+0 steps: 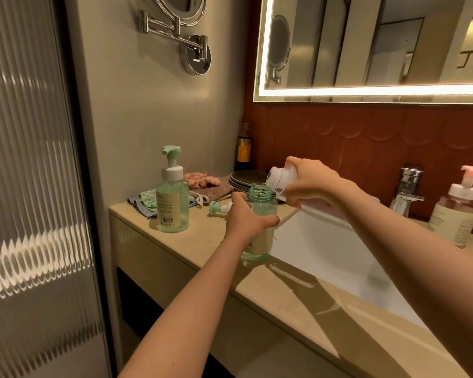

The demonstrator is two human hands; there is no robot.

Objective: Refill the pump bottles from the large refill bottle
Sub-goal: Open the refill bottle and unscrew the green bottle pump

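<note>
Right hand (311, 184) tips refill bottle (279, 177), seemingly touching left hand's (243, 217) bottle (261, 204).

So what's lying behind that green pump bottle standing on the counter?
Behind the green pump bottle lies a crumpled patterned cloth, with a pink bundle and a brown cloth further back. The bottle covers part of the patterned cloth.
</note>
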